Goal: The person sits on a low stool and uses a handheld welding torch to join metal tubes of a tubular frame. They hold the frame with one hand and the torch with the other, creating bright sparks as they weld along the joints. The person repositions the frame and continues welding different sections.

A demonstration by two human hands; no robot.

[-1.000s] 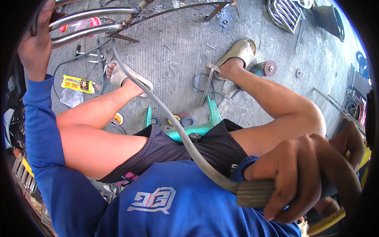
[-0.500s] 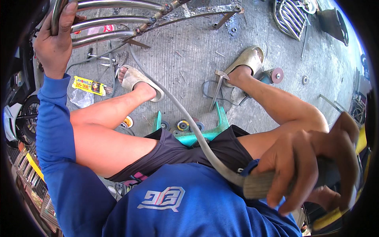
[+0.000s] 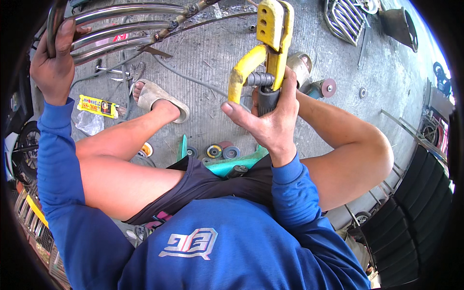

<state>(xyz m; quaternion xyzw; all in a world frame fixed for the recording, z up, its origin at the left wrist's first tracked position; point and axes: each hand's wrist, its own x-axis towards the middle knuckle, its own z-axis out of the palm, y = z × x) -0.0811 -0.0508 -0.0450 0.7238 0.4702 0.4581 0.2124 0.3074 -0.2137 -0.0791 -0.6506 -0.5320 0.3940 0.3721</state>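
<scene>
At the upper left, my left hand [image 3: 54,75] is closed around an end tube of a frame of bent, shiny metal pipes [image 3: 128,27]. Brownish weld spots show where the pipes meet a crossbar. My right hand [image 3: 276,123] holds a yellow welding electrode holder [image 3: 278,60] upright in front of me by its black handle. The thumb points toward the holder's yellow lever, which has a spring beside it. No rod shows in its jaws. A grey cable [image 3: 191,77] runs over the floor behind it.
A yellow packet of welding rods [image 3: 97,106] lies beside my left foot. An angle grinder [image 3: 321,89] rests by my right foot, and grinding discs [image 3: 215,151] lie near a turquoise stool [image 3: 237,163] beneath me. Another pipe frame [image 3: 345,20] and a black bucket [image 3: 399,28] stand farther right.
My right hand has swung from the lower right up to the centre with the electrode holder. My left hand keeps hold of the pipe frame, and the view has shifted slightly.
</scene>
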